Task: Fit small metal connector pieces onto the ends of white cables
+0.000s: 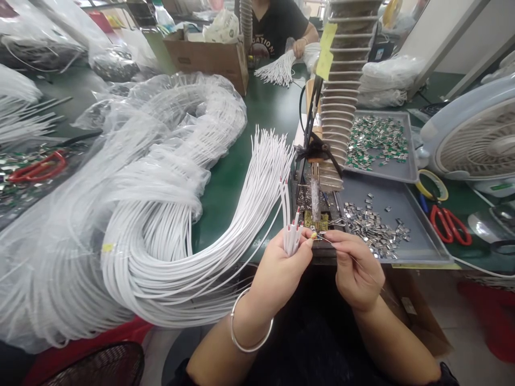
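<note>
"What's furthest left?"

"A plastic bag (pixel 44 268) holding a great loop of white cables (pixel 161 252), and past it, red scissors (pixel 38 167) on the green bench (pixel 261 123)."

"Where do those cables end up?"

"They sweep right into the left hand (pixel 279 273). It's closed firmly around them, and the cable ends (pixel 290 233) stick up out of the fist, a few showing red marks."

"Are the fingers wrapped all the way round?"

"Mostly, with the cables gripped against the palm. The thumb lies along them, and a yellow bit sits at the fingertips (pixel 310 238). A silver bangle (pixel 246 321) circles that wrist."

"And the right hand (pixel 356 271)?"

"It's just beside the left, thumb and forefinger pinched nearly closed on what looks like a thin wire (pixel 333 240). It's too fine to be sure."

"What's beyond the hands?"

"A cardboard box (pixel 205 61), then a co-worker's hand (pixel 300 48) on a bunch of white wires (pixel 279 72). Nearer sits a bench press (pixel 316 150)."

"Further right?"

"Two grey trays (pixel 410 161) of metal clips (pixel 374 228), then tape (pixel 432 185), more red scissors (pixel 450 225), and a fan (pixel 475 134)."
</note>
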A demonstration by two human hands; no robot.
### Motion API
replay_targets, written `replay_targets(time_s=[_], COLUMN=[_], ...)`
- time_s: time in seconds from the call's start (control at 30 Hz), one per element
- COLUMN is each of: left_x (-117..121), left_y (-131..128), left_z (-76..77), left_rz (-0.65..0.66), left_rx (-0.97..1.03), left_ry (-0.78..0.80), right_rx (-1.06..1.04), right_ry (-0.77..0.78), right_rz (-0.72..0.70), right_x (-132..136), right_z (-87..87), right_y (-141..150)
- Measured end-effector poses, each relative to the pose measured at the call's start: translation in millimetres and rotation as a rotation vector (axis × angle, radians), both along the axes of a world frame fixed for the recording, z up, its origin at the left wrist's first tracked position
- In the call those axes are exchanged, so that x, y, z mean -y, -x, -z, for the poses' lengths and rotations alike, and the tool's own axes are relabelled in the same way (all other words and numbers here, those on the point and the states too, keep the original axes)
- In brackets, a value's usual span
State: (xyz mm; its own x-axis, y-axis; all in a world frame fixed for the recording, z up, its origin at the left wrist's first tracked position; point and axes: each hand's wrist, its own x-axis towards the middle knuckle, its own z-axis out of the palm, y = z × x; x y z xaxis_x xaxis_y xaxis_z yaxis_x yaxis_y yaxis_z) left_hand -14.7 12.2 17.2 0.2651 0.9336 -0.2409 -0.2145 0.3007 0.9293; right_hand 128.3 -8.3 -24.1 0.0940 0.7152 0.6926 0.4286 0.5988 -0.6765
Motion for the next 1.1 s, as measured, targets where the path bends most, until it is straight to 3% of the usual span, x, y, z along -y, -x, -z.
replay_targets(time_s=[0.53,1.1], left_x=[1.2,-0.3], left_y=[2.0,0.5], left_z=[-0.3,2.6], left_rz=[0.009,0.000], left_rx=[0.053,0.035], left_ry=[0.003,0.013], right_rx=[0.082,0.089], right_ry=[-0.131,-0.117], right_rz=[-0.001,-0.028], right_x=[-4.5,-3.6], right_z=[-4.8,-3.0], right_y=[-0.2,-0.8])
